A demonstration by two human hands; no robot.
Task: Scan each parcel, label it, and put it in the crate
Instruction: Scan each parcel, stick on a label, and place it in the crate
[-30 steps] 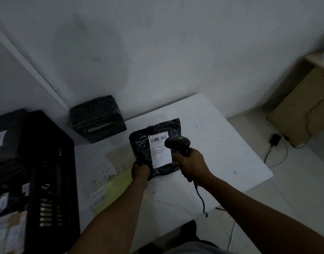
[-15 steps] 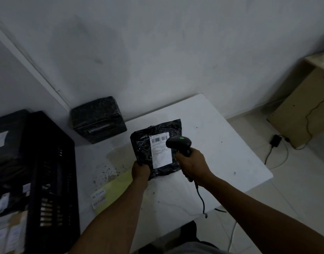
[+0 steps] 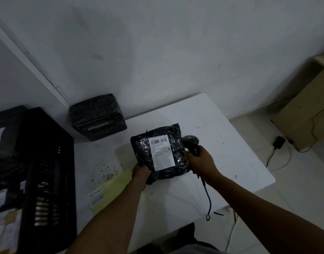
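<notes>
My left hand [image 3: 141, 174] grips the near left corner of a black plastic parcel [image 3: 160, 153], fingers curled under its edge. The parcel lies tilted on the white table [image 3: 221, 143], close to the table's middle. A white shipping label [image 3: 161, 155] with a barcode along its top faces up at me.

My right hand [image 3: 201, 161] is clenched round the handle of a black barcode scanner [image 3: 191, 143]. The scanner head sits just beside the parcel's right edge, with a small green light glowing on top. Its cable [image 3: 208, 198] hangs from below my wrist and drops past the near edge of the table.

To the right of the parcel the table surface runs bare out to its right edge and far corner. To the left of my left forearm, a pale yellow sheet [image 3: 113, 191] lies flat on the table with small handwritten slips at its left end; I cannot read the writing. The table surface near it is speckled with dark spots.

A black plastic crate [image 3: 47, 171] stands at the table's left side, well apart from the parcel. Behind the table's far left corner, against the wall, sits a black label printer [image 3: 97, 117]. On the floor to the right, a power adapter [image 3: 278, 142] lies near a tan cabinet [image 3: 304, 110].
</notes>
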